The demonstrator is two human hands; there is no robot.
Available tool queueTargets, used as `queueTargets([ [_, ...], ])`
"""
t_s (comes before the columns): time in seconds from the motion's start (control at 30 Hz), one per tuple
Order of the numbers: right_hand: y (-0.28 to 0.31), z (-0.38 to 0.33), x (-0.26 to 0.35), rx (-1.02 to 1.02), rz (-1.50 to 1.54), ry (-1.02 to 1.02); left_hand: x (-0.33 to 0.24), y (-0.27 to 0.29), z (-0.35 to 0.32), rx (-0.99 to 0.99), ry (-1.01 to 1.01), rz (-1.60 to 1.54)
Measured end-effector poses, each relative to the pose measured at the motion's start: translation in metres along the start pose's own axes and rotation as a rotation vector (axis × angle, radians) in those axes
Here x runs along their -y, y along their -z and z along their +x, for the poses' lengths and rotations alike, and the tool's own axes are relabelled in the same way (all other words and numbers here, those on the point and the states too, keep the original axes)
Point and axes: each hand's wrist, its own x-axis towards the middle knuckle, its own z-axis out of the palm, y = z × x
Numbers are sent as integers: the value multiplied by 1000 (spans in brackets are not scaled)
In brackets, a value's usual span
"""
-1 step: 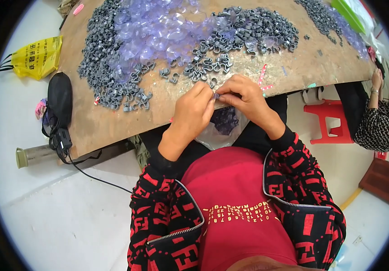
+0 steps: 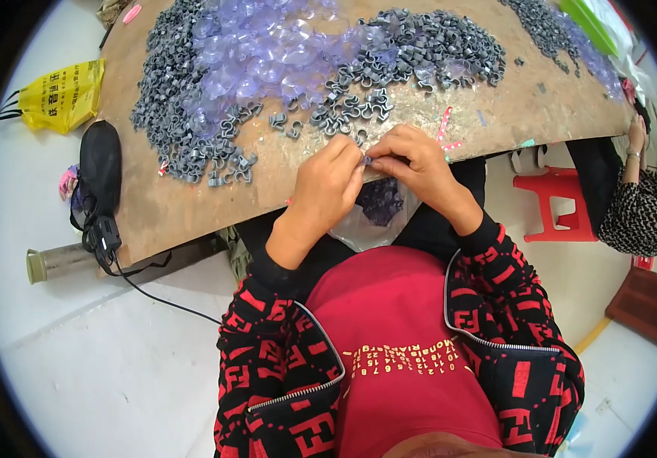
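Both hands work close together at the near edge of the desk [image 2: 191, 217]. The left hand [image 2: 330, 179] and the right hand [image 2: 414, 162] meet fingertip to fingertip, the fingers of each pinched on one small dark part [image 2: 366, 161]; its exact shape is mostly hidden by the fingertips. The part sits above the desk's edge — directly over an open clear plastic bag [image 2: 359, 233], at the person's lap, containing dark purple pieces [image 2: 381, 202].

Just beyond the fingertips lies a single grey clip [image 2: 360, 137]. Farther out, a heap of grey clips [image 2: 162, 95] at left and another grey heap [image 2: 450, 49] at right flank a mound of translucent purple pieces [image 2: 275, 49]. A red strip with white dots [image 2: 444, 124] lies near the right hand. A black pouch [image 2: 101, 164] is at the desk's left edge, near a yellow bag [image 2: 61, 95].
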Motion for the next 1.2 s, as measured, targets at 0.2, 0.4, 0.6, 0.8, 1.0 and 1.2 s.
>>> queueTargets([
  [0.2,-2,2,6,-18,-12,-28,6,2,6,96,-41,23],
  [0.4,-8,1,0,-88,-137,102,9,1,9,101,-86,43],
  [0.6,-8,3,2,-54,-158,95,12,5,17,210,-74,73],
  [0.8,-8,5,2,-25,-229,132,15,6,22,330,-40,17],
  [1.0,-7,-1,-2,-28,-144,91,10,4,10,198,-2,44],
  [1.2,10,-12,3,-91,593,-345,5,4,-4,46,298,-313],
])
